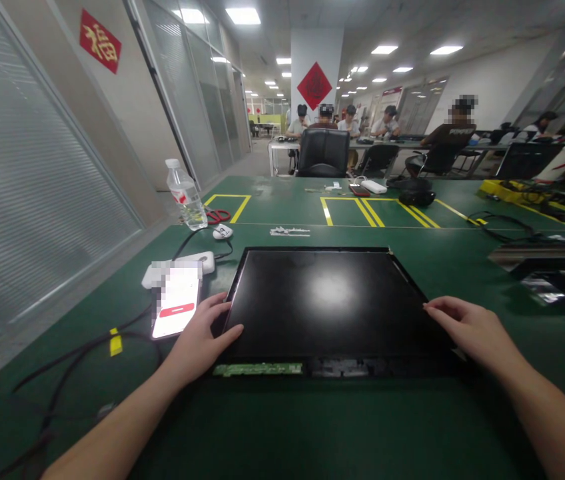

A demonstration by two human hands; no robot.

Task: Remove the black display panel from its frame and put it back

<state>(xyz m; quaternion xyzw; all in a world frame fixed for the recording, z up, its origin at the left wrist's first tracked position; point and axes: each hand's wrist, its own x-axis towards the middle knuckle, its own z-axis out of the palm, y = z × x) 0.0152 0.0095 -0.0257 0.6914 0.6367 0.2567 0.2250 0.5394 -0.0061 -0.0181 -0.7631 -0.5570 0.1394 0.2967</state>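
A black LCD panel point(282, 307) lies face up on the green table in front of me, with a bright reflection on its screen. Along its near edge a green circuit board strip point(258, 369) is exposed. My left hand point(202, 343) grips the panel's left side, thumb on the face and fingers along the frame. At the opposite side my right hand point(472, 327) pinches the panel's right edge between thumb and forefinger. The undersides of the fingers are hidden.
Left of the panel are a lit phone point(177, 300), a white power bank point(205, 262), black cables point(70, 363) and a water bottle point(186, 197). Behind it lie small white strips point(290, 232) and red-handled scissors point(218, 216). Metal parts point(547, 283) lie at right; people sit farther back.
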